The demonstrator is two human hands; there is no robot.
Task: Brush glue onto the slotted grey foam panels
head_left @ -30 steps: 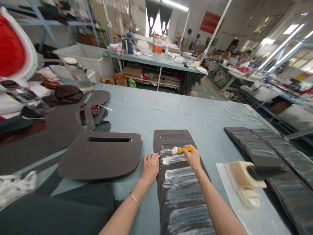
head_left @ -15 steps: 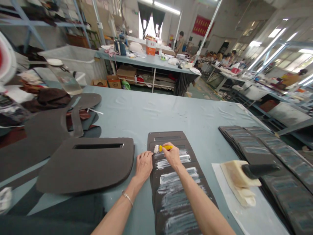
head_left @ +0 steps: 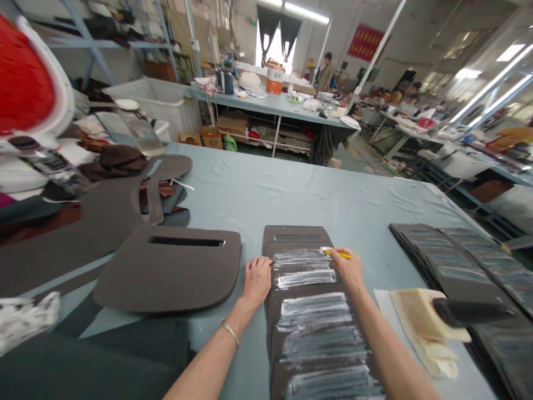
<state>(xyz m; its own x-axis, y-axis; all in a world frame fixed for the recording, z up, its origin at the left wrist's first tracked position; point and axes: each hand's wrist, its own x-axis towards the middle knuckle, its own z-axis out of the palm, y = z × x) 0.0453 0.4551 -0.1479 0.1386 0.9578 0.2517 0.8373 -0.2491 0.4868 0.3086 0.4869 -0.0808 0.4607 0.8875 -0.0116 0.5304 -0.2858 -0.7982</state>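
My right hand (head_left: 348,269) is closed around the yellow handle of a small brush (head_left: 341,254). The white-coated bristles touch the right part of the topmost white streak on a row of overlapping dark grey panels (head_left: 308,289). White, paste-like strokes cross each lower panel, while the farthest panel shows a bare slot. My left hand (head_left: 257,278) lies with its fingers stretched out on the panels' left edge, holding nothing. Left of it rests a larger dark rounded panel (head_left: 175,278) with a long slot.
At right, a black-handled block (head_left: 474,312) sits on a white sheet beside stacked streaked panels (head_left: 478,272). A glass jar (head_left: 139,128), plastic bottle (head_left: 48,161) and fabric pieces crowd the left. Across the blue table (head_left: 291,194), other people are in the background.
My right hand has drawn the brush rightward across the panel, leaving white strokes behind it. My left hand stays at the panels' left edge. The whole view has shifted slightly.
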